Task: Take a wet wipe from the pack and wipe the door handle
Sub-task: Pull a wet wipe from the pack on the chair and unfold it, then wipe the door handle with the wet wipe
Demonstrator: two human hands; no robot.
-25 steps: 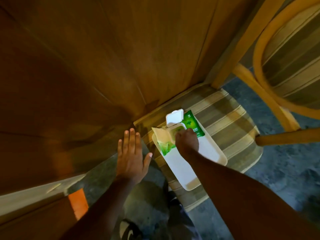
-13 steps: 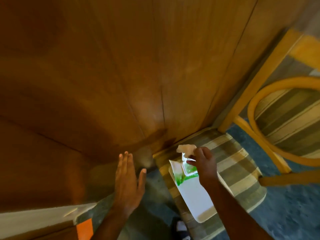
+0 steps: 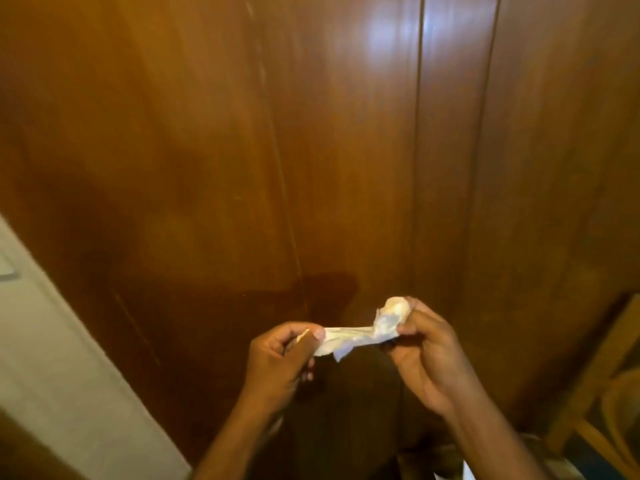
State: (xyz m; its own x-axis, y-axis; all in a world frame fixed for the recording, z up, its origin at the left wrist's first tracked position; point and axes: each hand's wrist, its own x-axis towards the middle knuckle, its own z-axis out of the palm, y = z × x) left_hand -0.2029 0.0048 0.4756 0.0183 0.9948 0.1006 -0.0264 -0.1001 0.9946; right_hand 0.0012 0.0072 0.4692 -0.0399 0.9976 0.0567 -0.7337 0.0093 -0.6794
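**Wet wipe pulled between two hands before the wooden door**

Brown wooden panels (image 3: 311, 150) with upright grooves fill almost all the view, and a soft glare of light sits on the upper right part. At the lower left a pale wall strip (image 3: 62, 368) runs in a diagonal. At the lower right edge a part of a wooden chair (image 3: 602, 393) is visible, rather dark.

Both hands are raised in front of the panels, in the lower middle of the view. The left hand (image 3: 280, 358) has thumb and fingers pressed together on one end of the wet wipe (image 3: 360, 334). The right hand (image 3: 426, 351) has its fingers closed on the other end, where the wipe is bunched into a crumpled lump above the fingertips. Between the two hands the white wipe is stretched in a thin twisted band, with a small loose corner hanging under it. The door handle and the pack do not show in this view.
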